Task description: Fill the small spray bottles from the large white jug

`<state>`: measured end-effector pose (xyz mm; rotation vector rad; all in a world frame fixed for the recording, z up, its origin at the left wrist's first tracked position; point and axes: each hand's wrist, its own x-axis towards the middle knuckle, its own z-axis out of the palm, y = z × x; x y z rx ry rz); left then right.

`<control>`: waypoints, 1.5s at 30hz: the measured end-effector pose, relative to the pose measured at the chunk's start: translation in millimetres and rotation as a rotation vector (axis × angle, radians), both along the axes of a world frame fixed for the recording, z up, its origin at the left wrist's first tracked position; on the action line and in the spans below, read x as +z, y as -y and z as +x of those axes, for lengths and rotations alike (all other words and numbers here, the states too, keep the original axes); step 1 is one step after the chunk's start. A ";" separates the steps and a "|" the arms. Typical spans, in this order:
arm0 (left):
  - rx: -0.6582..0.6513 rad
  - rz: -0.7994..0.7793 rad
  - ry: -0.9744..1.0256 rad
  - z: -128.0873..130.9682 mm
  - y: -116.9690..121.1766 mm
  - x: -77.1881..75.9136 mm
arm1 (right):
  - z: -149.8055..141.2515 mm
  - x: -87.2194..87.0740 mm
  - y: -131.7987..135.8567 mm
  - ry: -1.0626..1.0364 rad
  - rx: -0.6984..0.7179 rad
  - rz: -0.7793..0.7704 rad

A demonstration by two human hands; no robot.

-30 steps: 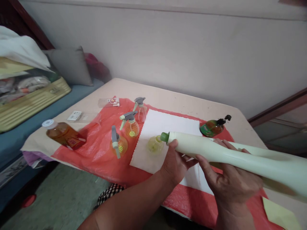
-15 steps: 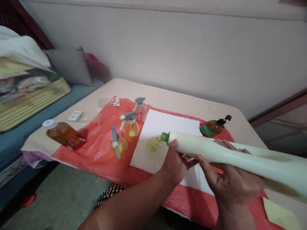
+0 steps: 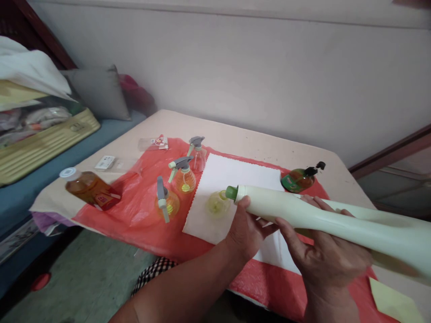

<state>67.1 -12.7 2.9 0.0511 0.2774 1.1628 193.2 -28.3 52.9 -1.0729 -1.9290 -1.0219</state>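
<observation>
A large pale green bottle (image 3: 323, 217) with a green spout lies nearly level over the table, held in both hands. My left hand (image 3: 245, 229) grips its neck just behind the spout. Further back, the body rests in my right hand (image 3: 323, 253), whose fingers curl around it. The spout sits right over the open mouth of a small yellow spray bottle (image 3: 218, 202) that has no trigger head and stands on a white cloth (image 3: 235, 179).
Three small spray bottles (image 3: 183, 175) with grey trigger heads stand on a red plastic sheet (image 3: 134, 202). An amber bottle (image 3: 89, 188) lies at the left, a green-labelled pump bottle (image 3: 298, 178) behind. A bed with a pillow (image 3: 97, 92) is left.
</observation>
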 end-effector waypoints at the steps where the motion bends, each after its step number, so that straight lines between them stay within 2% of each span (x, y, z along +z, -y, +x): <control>1: 0.000 0.000 0.000 0.0 0.0 0.1 | 0.0 -0.1 0.0 0.000 0.003 0.001; 23: 0.001 -0.014 -0.023 -1.6 0.6 3.9 | 1.2 -0.4 0.5 -0.006 0.004 -0.004; 30: 0.002 0.020 -0.021 -0.9 0.3 1.6 | 0.6 0.0 0.9 -0.019 0.005 -0.007; 45: 0.009 -0.010 -0.003 0.2 -0.3 -0.4 | -0.4 0.1 0.4 -0.038 0.007 -0.005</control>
